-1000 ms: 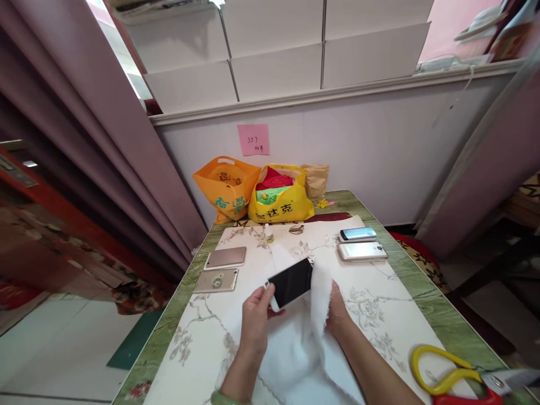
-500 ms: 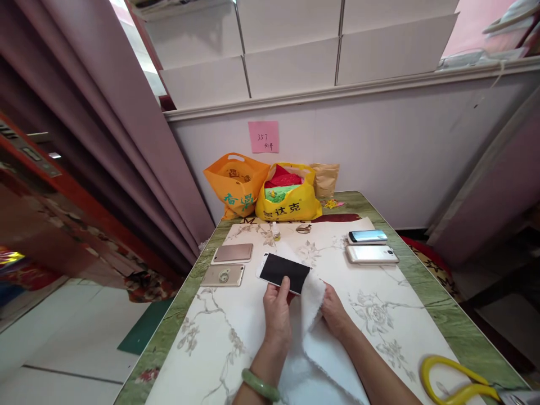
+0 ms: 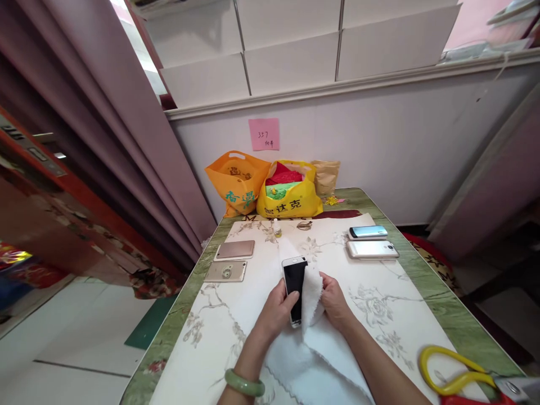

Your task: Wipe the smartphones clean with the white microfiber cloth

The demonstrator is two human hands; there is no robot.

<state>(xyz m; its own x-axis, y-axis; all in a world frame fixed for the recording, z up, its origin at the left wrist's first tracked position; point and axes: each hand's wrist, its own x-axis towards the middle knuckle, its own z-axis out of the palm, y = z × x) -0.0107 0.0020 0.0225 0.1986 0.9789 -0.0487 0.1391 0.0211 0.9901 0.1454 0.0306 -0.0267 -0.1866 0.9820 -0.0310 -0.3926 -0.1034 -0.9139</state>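
My left hand [image 3: 280, 306] grips a white smartphone [image 3: 295, 281] with a black screen, held nearly upright, thumb across its face. A white cloth [image 3: 314, 292] is pinched in my right hand [image 3: 335, 301], its edge lying against the phone's right side. The rest of the cloth hangs down and spreads over the table below my hands. Beyond the phone stands a small bottle [image 3: 277, 229] with a white cap. To its right lies a pair of folded glasses [image 3: 304, 225].
Two phones, a rose-gold one [image 3: 234, 250] and one with a ring holder [image 3: 225, 271], lie left. A blue-faced phone [image 3: 368, 232] and a white one [image 3: 373, 250] lie right. Yellow-handled scissors [image 3: 453, 377] rest front right. An orange bag [image 3: 238, 185] and a yellow bag [image 3: 291, 209] stand at the back.
The phone has turned from lying crosswise to nearly upright in my left hand. My right hand, with the cloth, stays at the phone's right side.
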